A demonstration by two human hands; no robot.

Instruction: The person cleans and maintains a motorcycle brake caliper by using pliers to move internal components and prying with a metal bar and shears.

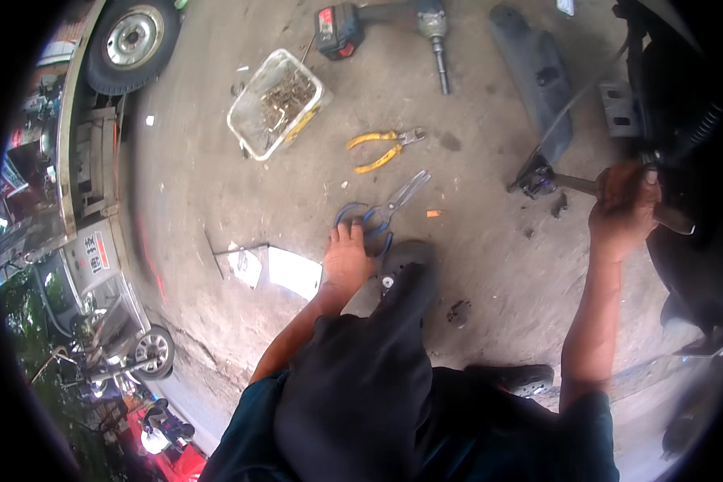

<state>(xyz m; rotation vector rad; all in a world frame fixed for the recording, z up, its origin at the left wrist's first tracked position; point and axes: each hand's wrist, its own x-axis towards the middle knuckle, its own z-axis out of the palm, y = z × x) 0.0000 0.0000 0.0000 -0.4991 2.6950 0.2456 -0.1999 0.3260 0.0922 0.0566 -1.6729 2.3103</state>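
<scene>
- At the right, the right hand (625, 207) is wrapped around a straight brown handle, seemingly wooden (577, 184), with a dark, blocky metal head (536, 178) at its left end; gripping well back from the head probably leaves room to swing or steer it.
- Near the centre, the left hand (347, 255) reaches down to a pair of long-nosed metal pliers with blue looped handles (389, 206); its fingers lie at the handles, but I cannot tell whether they have closed on them. The jaws point far and right, so the handles face the person.
- Just beyond lie metal cutters with yellow curved handles (402, 138), handles spread toward the left, perhaps set down within easy reach.
- Farther left, an open white plastic tub (255, 90) holds a jumble of small metal pieces, its walls presumably keeping them off the grey concrete floor (482, 281).
- At the far side, a dark cordless power wrench (430, 22) with a red-and-black battery lies flat, its long socket pointing near, likely parked clear of both hands.
</scene>
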